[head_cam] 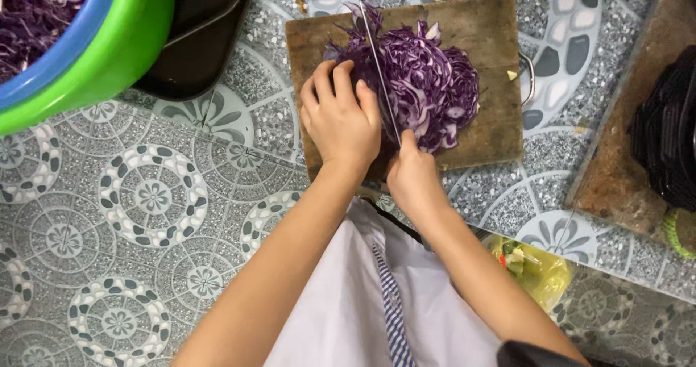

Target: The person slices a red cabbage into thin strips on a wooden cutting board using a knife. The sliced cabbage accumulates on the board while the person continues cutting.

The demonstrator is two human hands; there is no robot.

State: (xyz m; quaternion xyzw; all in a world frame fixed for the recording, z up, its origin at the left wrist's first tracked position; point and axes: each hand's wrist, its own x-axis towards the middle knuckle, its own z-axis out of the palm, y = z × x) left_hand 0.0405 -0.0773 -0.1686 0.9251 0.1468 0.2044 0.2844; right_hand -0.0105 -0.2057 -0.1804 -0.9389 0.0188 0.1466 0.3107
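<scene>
Slicing purple cabbage (428, 84) on wooden board (478, 131): right hand (413, 178) closed around knife (380, 70) handle, blade down beside left hand (341, 117), which presses cabbage, fingers curled clear of the edge. Shreds pile right.

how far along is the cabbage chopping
Done: shredded red cabbage is piled on the wooden cutting board, and more fills the green tub. In hand: the right hand holds the knife. Left: the uncut piece under the left hand.
</scene>
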